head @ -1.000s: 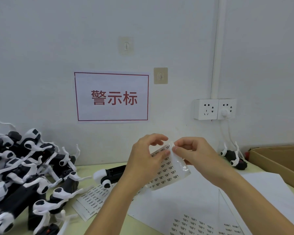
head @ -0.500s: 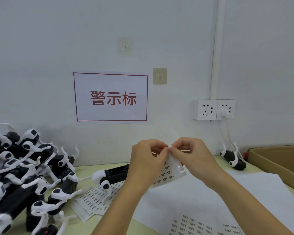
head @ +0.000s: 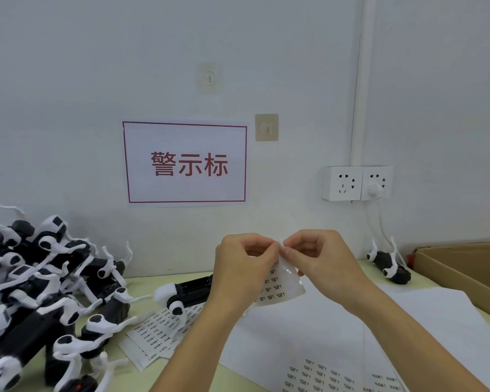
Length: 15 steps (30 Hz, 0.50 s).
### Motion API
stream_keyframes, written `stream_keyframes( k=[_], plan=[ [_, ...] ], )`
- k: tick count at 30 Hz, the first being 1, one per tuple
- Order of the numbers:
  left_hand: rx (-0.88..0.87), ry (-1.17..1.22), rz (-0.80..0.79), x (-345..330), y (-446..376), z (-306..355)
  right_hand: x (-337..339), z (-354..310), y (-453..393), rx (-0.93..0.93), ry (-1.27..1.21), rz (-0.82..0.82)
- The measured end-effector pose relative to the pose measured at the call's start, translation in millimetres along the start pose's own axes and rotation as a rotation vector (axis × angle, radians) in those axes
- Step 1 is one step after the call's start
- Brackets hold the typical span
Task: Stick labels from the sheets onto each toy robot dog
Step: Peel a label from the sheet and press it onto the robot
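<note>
My left hand (head: 242,274) and my right hand (head: 321,258) meet above the table, both pinching the top edge of a small label sheet (head: 279,285) that hangs below the fingers. A black and white toy robot dog (head: 181,294) lies on its side just left of my left hand. A heap of toy robot dogs (head: 40,292) fills the left of the table. One more toy dog (head: 388,265) lies by the wall at the right. More label sheets (head: 159,335) lie flat under my left forearm, and printed labels (head: 323,374) show near the bottom edge.
A large white paper (head: 422,321) covers the right part of the green table (head: 142,281). An open cardboard box (head: 464,267) stands at the far right. A wall socket (head: 357,182) with a plugged cable and a red-framed sign (head: 186,164) are on the wall.
Both hands have drawn closer together at the sheet's top edge, my left fingers curling further over it. The sheet now hangs lower and more folded between them.
</note>
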<state>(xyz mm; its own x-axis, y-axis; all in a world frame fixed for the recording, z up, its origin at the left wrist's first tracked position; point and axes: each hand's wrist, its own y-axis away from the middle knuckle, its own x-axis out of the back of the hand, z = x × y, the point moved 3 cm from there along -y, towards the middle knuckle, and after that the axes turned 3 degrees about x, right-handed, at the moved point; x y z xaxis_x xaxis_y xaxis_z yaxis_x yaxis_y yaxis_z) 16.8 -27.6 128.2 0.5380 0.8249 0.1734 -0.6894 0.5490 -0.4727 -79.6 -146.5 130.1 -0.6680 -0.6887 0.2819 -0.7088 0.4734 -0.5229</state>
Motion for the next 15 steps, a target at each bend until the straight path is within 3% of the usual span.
stream_keyframes(
  k=[15],
  plan=[
    [-0.013,-0.005,0.048,-1.6,0.9,0.0,1.3,2.8,-0.1,-0.043,-0.024,0.054]
  ],
)
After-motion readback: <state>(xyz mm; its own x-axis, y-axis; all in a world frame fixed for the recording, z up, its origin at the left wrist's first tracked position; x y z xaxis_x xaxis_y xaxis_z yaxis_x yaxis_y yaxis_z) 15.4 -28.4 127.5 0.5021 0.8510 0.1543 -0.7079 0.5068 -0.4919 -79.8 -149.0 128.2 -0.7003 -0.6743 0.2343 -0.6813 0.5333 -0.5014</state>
